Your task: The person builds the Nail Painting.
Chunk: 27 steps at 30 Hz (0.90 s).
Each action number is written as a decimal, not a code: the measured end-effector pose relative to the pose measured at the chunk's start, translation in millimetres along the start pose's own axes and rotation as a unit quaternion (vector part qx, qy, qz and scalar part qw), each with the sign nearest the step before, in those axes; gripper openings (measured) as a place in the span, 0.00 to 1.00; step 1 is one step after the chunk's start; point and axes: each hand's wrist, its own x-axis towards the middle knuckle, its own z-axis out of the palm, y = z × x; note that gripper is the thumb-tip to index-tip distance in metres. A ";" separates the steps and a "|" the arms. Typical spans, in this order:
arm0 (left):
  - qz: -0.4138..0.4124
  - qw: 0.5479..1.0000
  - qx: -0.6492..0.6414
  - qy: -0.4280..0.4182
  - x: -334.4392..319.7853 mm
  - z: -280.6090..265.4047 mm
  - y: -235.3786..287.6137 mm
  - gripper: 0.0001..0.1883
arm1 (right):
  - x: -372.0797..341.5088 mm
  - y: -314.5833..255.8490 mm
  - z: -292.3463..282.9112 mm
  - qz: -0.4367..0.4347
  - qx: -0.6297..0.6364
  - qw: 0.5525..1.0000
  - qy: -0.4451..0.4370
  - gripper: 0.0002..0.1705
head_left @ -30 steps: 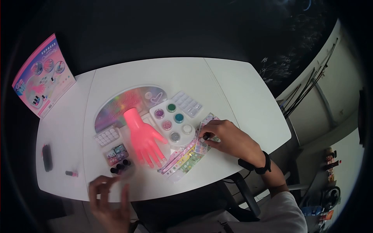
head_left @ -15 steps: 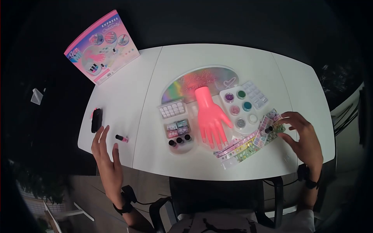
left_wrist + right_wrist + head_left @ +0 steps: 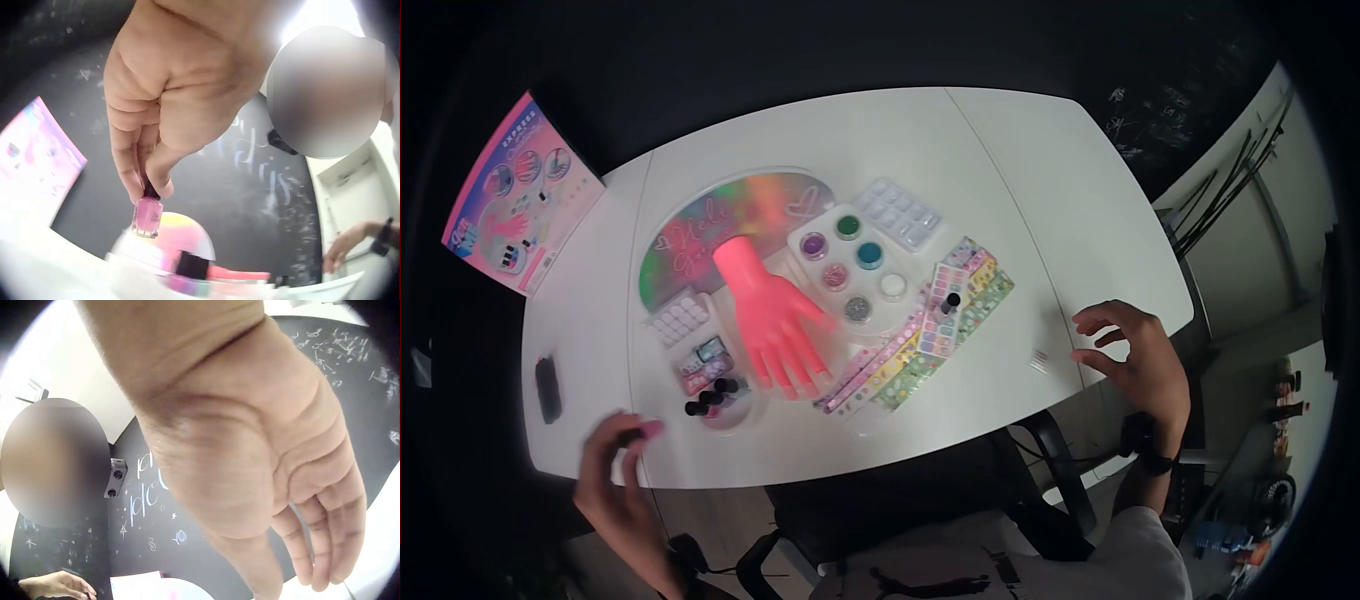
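Note:
My left hand (image 3: pixel 618 490) pinches the dark cap of a pink nail polish bottle (image 3: pixel 148 215) between thumb and fingers, over the table's front left edge. In the head view that bottle (image 3: pixel 650 429) looks blurred, left of several black-capped bottles (image 3: pixel 711 397) in a clear tray. My right hand (image 3: pixel 1142 362) is held over the right side of the table with bent, spread fingers and nothing in it; a small clear piece (image 3: pixel 1039 360) lies to its left. Another black-capped bottle (image 3: pixel 950 303) stands on the sticker sheets (image 3: pixel 940 325). In the right wrist view the right hand (image 3: pixel 269 444) is empty.
A pink model hand (image 3: pixel 770 320) lies mid-table before a shiny curved board (image 3: pixel 700 225). Beside it are a tray of glitter pots (image 3: pixel 834 276) and a clear compartment tray (image 3: pixel 899 213). A box (image 3: pixel 520 200) stands at the back left; a dark object (image 3: pixel 548 389) lies left.
The pink bottle that lay on the left of the table is now held up in my left hand. My right hand has moved right, away from the bottle on the sticker sheets. The head view has shifted.

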 end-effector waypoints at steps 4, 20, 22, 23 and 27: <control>0.086 0.988 -0.003 -0.132 -24.4 45.5 62.7 0.23 | -15.8 10.6 7.3 0.060 -0.013 0.998 0.014 0.32; 0.108 0.977 0.078 -0.169 -39.9 81.4 70.8 0.24 | -16.1 12.8 61.7 -0.029 -0.021 0.998 0.056 0.22; 0.117 0.977 0.101 -0.147 -41.2 78.6 74.8 0.25 | -11.8 13.6 62.0 -0.038 -0.028 0.997 0.062 0.21; 0.101 0.980 0.087 -0.150 -40.6 74.9 78.8 0.28 | -10.9 10.2 59.6 -0.011 -0.005 0.999 0.046 0.20; 0.123 0.979 0.091 -0.133 -42.0 73.0 78.5 0.32 | -6.5 -4.8 51.5 0.055 0.039 0.998 -0.015 0.16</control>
